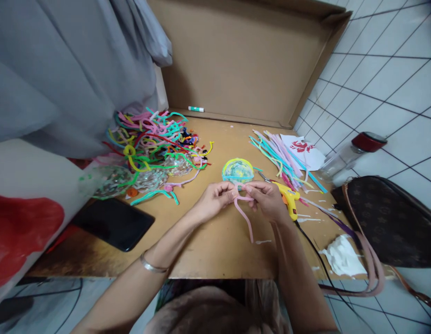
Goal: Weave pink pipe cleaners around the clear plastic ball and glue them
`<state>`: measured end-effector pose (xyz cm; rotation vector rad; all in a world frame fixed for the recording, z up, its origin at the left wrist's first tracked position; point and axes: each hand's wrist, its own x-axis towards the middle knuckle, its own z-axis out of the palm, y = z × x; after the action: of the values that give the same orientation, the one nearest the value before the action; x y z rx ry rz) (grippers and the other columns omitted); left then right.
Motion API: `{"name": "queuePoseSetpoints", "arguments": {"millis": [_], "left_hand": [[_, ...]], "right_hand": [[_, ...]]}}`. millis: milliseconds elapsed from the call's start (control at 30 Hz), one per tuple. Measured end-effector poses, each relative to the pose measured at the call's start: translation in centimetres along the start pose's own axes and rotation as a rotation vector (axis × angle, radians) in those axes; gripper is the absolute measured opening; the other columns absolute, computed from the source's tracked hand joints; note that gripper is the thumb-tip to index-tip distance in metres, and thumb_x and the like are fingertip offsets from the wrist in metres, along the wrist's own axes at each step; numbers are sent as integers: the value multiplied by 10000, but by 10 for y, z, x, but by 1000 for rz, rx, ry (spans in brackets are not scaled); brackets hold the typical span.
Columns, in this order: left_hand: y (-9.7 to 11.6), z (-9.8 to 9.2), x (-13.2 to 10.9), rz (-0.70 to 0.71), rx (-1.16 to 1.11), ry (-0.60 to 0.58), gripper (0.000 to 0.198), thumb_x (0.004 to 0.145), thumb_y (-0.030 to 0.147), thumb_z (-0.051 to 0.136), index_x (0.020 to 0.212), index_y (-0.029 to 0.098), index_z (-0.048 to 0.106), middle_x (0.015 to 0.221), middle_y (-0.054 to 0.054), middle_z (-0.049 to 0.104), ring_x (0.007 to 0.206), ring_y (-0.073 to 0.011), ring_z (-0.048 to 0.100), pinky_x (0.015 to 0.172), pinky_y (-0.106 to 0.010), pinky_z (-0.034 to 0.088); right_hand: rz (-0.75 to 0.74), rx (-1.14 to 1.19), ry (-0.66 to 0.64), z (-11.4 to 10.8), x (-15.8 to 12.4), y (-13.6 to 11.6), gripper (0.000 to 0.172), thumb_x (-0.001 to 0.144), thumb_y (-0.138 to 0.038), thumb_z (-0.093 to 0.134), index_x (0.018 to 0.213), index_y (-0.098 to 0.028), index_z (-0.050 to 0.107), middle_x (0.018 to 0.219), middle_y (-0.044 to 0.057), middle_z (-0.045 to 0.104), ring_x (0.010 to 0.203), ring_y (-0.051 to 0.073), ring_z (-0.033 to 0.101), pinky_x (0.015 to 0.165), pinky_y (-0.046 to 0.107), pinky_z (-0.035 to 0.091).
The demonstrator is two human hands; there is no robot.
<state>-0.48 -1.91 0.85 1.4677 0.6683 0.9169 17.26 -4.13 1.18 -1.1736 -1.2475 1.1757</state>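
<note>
Both hands, left and right, pinch a pink pipe cleaner; a clear dome sits at twelve o'clock.

Both forearms are stretched forward and angled inward; the left hand and the right hand are held close together, fingertips pinched shut.

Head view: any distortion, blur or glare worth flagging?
In the head view, wide-angle bowing curves the white tile lines at right; its centre is sharp, the left hand and right hand pinching the pink fuzzy pipe cleaner read clearly; the head view's left edge is soft and stretched over the grey draped cloth; light is even, shadows faint, no harsh glare on the flat black phone.
</note>
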Motion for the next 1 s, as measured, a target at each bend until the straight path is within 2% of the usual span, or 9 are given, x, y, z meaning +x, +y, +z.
{"name": "queuePoseSetpoints", "arguments": {"millis": [233, 567, 867, 933, 1000], "left_hand": [[2, -1, 2, -11, 9, 50, 425, 764, 541, 651, 639, 149, 542, 519, 61, 407, 486, -67, 320, 500, -225, 243], [1, 0, 1, -24, 33, 46, 442, 753, 566, 654, 651, 145, 566, 510, 61, 420, 487, -66, 331, 504, -217, 262], [1, 0, 5, -57, -85, 214, 480, 658, 613, 718, 678, 154, 581, 531, 27, 557, 435, -62, 374, 471, -207, 304], [1, 0, 6, -48, -87, 248, 476, 661, 607, 717, 675, 151, 583, 527, 26, 561, 429, -61, 376, 465, -207, 308], [1, -1, 6, -26, -87, 287, 470, 659, 596, 719, 660, 146, 584, 513, 35, 537, 431, -59, 374, 460, -206, 305]], "right_hand": [[-45, -34, -38, 1, 1, -5, 334, 726, -491, 726, 817, -172, 765, 604, 7, 659, 491, 102, 539, 467, 229, 467], [-59, -4, -27, 1, 2, 1, 319, 685, -466, 766, 810, -173, 754, 525, -21, 609, 447, 97, 501, 443, 234, 419], [-39, 60, 176, -1, 5, 2, 441, 722, -584, 693, 890, -179, 741, 753, 51, 731, 651, 157, 628, 616, 281, 507], [-43, 0, 161, -1, 4, 1, 427, 727, -591, 686, 830, -180, 740, 762, 54, 737, 696, 174, 643, 650, 291, 512], [-4, -62, 84, 3, 1, 0, 393, 718, -572, 707, 771, -183, 734, 749, 49, 737, 704, 186, 650, 670, 307, 520]]}}
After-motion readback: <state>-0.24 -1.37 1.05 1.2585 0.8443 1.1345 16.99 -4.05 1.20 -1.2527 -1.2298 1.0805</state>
